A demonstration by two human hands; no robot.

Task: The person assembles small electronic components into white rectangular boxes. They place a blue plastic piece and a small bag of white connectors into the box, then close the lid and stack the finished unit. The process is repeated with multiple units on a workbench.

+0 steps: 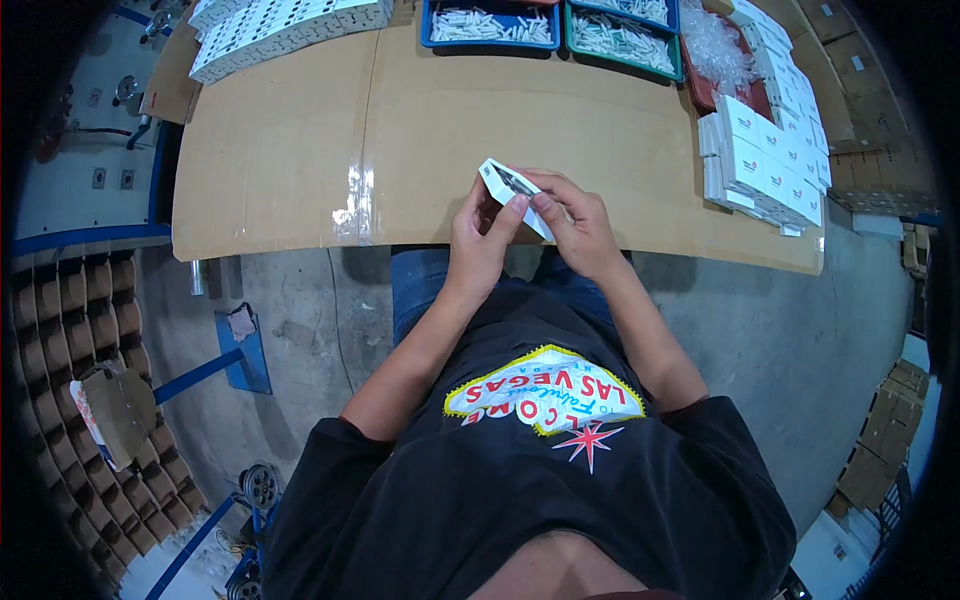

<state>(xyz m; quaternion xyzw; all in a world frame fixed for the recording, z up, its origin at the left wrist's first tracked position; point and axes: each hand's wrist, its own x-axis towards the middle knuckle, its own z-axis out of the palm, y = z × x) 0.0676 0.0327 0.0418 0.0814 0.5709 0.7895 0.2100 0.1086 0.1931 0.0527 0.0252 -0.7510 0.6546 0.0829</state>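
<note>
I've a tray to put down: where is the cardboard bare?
Bare cardboard lies between the left hand and white stack, and between the right hand and white boxes at right. Trays crowd the far side.

The brown desk (270, 150) stands over a grey concrete floor (740, 340). Cardboard boxes (885, 430) are stacked at right.

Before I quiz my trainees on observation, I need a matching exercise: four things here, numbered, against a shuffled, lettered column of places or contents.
Things
1. White box
2. Green tray
3. Red tray
4. Blue stand

Places or contents
A. Holds clear plastic
B. On the floor, to the person's left
C. Between left hand and right hand
D. Holds small white pieces

Right pairs: 1-C, 2-D, 3-A, 4-B.
</note>
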